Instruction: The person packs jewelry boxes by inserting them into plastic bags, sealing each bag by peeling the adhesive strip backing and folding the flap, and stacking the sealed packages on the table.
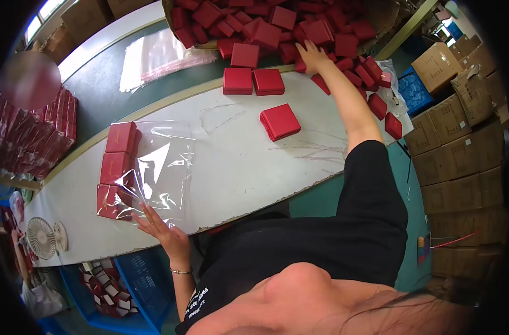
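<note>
My left hand rests at the near edge of a clear plastic bag, fingers stretched out and touching the film. Inside the bag's left end stand red boxes in a row, with gold lettering on them. My right hand reaches to the front of a big heap of red boxes, its fingers spread over the boxes there. Whether it grips one is hard to see, but the fingers look apart. A small stack of red boxes sits mid-table, with two more red stacks behind it.
Flat plastic bags lie on the back surface. Bagged red boxes are piled at the left, above a white fan. A blue crate holds small boxes below the white table. Cardboard cartons line the right.
</note>
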